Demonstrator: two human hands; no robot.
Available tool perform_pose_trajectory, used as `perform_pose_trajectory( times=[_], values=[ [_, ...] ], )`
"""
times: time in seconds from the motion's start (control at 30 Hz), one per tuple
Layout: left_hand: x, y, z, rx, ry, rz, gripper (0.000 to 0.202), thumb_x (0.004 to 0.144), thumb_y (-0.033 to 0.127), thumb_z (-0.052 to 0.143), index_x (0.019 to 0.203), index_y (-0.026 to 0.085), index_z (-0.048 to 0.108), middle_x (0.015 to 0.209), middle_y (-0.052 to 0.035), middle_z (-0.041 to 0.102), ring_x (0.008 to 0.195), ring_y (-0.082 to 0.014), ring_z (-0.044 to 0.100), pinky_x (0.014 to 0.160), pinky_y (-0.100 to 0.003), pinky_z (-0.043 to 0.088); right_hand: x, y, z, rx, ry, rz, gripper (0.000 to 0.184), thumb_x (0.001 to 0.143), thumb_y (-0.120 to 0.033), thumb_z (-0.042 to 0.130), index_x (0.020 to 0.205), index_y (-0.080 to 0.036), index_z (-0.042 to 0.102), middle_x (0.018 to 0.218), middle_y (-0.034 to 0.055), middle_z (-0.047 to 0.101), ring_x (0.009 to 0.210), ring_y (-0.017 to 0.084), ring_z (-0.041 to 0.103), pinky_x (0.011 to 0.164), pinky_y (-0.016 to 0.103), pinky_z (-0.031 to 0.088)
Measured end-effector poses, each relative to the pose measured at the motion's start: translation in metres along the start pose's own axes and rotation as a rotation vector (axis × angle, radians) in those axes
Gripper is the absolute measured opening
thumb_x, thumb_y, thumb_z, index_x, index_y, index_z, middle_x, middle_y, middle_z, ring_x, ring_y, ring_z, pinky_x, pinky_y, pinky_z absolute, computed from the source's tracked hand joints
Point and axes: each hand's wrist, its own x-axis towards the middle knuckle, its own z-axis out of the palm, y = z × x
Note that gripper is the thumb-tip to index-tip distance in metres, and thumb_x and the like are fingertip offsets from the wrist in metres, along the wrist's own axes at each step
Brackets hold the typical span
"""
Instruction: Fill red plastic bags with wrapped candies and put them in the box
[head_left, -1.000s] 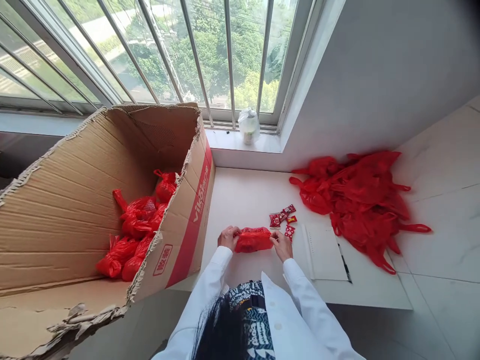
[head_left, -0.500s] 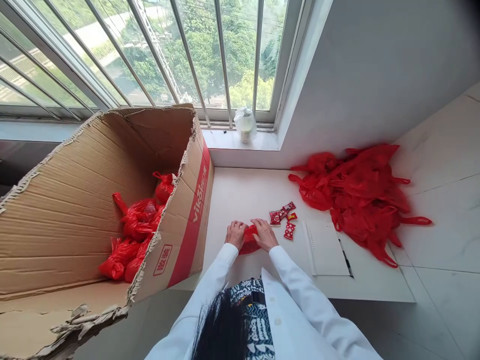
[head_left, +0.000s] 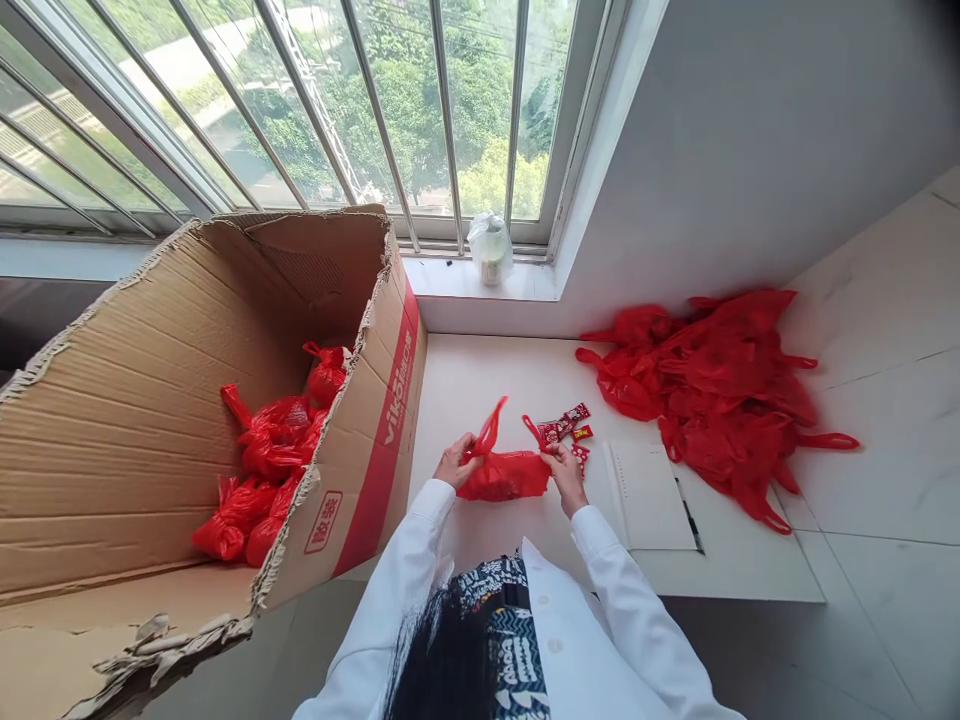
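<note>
The left hand [head_left: 456, 462] and the right hand [head_left: 564, 476] have moved apart since the previous frame, where they sat close together over the red plastic bag [head_left: 506, 478] and covered much of it. The bag now shows broad and spread between them, low over the white table [head_left: 472, 370] in front of the person, and its left handle [head_left: 489, 428] and right handle [head_left: 532, 430] stand up from its top, which they did not do before. The left fingers pinch the bag's upper left corner, by the base of that handle; the right fingers grip the upper right corner. Whether the bag's underside touches the table, I cannot tell.

Just beyond the right hand lie the small wrapped candies [head_left: 553, 431], unmoved, though the hand now partly hides the nearest one. To their right are an open notebook [head_left: 654, 500] and a black pen [head_left: 691, 517] along its edge, both as before. Further right, the heap of red bags [head_left: 735, 380] stays put. On the left, the cardboard box [head_left: 360, 520] still holds several tied red bundles [head_left: 274, 440].
</note>
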Motion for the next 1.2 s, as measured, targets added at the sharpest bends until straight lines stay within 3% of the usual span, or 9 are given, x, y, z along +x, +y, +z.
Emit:
perform_pose_trajectory(
  times=[0.2, 0.37, 0.5, 0.6, 0.77, 0.9, 1.0, 1.13, 1.2],
  values=[
    [-0.001, 0.031, -0.022, 0.069, -0.083, 0.104, 0.011, 0.073, 0.024, 0.054, 0.082, 0.020, 0.058, 0.077, -0.0002, 0.062, 0.083, -0.0175, 0.052, 0.077, -0.029, 0.042, -0.022, -0.007, -0.003, 0.151, -0.022, 0.066, 0.039, 0.066, -0.050, 0.061, 0.089, -0.019, 0.057, 0.072, 0.0011, 0.065, 0.065, 0.016, 0.058, 0.061, 0.026, 0.044],
    [-0.024, 0.031, -0.045, 0.205, -0.158, 0.115, 0.008, 0.071, 0.019, 0.058, 0.068, 0.023, 0.064, 0.072, -0.0030, 0.064, 0.090, -0.0219, 0.050, 0.087, -0.037, 0.037, -0.025, -0.017, -0.012, -0.248, 0.115, -0.072, 0.033, 0.073, -0.050, 0.053, 0.077, -0.019, 0.064, 0.071, 0.0032, 0.066, 0.066, 0.019, 0.058, 0.066, 0.029, 0.042],
    [-0.060, 0.023, -0.049, 0.343, -0.179, 0.002, 0.022, 0.074, 0.011, 0.053, 0.076, 0.027, 0.068, 0.106, -0.0037, 0.066, 0.112, -0.0291, 0.046, 0.095, -0.049, 0.034, -0.023, -0.016, -0.024, -0.224, 0.208, -0.042, 0.039, 0.078, -0.051, 0.046, 0.083, -0.017, 0.066, 0.078, 0.0077, 0.068, 0.072, 0.022, 0.059, 0.069, 0.031, 0.042],
    [-0.082, 0.026, -0.041, 0.452, -0.220, -0.114, 0.027, 0.074, 0.007, 0.050, 0.085, 0.025, 0.068, 0.140, -0.0059, 0.042, 0.121, -0.0360, 0.041, 0.091, -0.053, 0.039, -0.026, -0.017, -0.037, -0.183, 0.221, -0.057, 0.038, 0.080, -0.048, 0.045, 0.090, -0.017, 0.064, 0.085, 0.0081, 0.068, 0.077, 0.020, 0.060, 0.070, 0.029, 0.044],
    [-0.090, 0.048, -0.030, 0.399, -0.255, -0.092, 0.024, 0.079, 0.008, 0.044, 0.081, 0.020, 0.065, 0.144, -0.0114, 0.031, 0.108, -0.0290, 0.055, 0.084, -0.044, 0.049, -0.045, -0.058, -0.047, -0.397, 0.292, -0.335, 0.029, 0.082, -0.034, 0.046, 0.103, -0.019, 0.057, 0.100, 0.0088, 0.062, 0.090, 0.021, 0.057, 0.079, 0.032, 0.044],
    [-0.082, 0.061, -0.030, 0.339, -0.271, -0.029, 0.020, 0.077, 0.008, 0.048, 0.077, 0.019, 0.065, 0.144, -0.0096, 0.029, 0.113, -0.0293, 0.052, 0.085, -0.043, 0.051, -0.055, -0.094, -0.015, -0.654, -0.098, -0.659, 0.025, 0.089, -0.020, 0.039, 0.099, -0.022, 0.061, 0.101, 0.0052, 0.063, 0.100, 0.018, 0.054, 0.089, 0.029, 0.040],
    [-0.080, 0.063, -0.033, 0.316, -0.260, 0.032, 0.017, 0.075, 0.009, 0.050, 0.076, 0.017, 0.065, 0.147, -0.0102, 0.024, 0.120, -0.0307, 0.047, 0.089, -0.042, 0.050, -0.044, -0.089, 0.020, -0.955, -0.476, -0.653, 0.027, 0.088, -0.015, 0.039, 0.096, -0.023, 0.064, 0.090, 0.0039, 0.066, 0.089, 0.016, 0.058, 0.086, 0.028, 0.041],
    [-0.088, 0.054, -0.037, 0.315, -0.239, 0.016, 0.017, 0.071, 0.007, 0.053, 0.077, 0.016, 0.066, 0.147, -0.0116, 0.025, 0.122, -0.0309, 0.045, 0.091, -0.041, 0.050, -0.021, -0.056, 0.025, -1.141, -0.456, -0.578, 0.024, 0.077, -0.016, 0.056, 0.100, -0.018, 0.063, 0.100, 0.0124, 0.065, 0.103, 0.026, 0.054, 0.102, 0.051, 0.025],
    [-0.094, 0.049, -0.039, 0.347, -0.230, -0.060, 0.018, 0.070, 0.007, 0.053, 0.080, 0.016, 0.066, 0.148, -0.0131, 0.024, 0.121, -0.0308, 0.047, 0.089, -0.040, 0.050, -0.015, -0.042, 0.008, -1.215, -0.400, -0.589, 0.045, 0.065, -0.022, 0.069, 0.109, -0.016, 0.059, 0.119, 0.0176, 0.057, 0.119, 0.031, 0.043, 0.106, 0.059, 0.009]
  ],
)
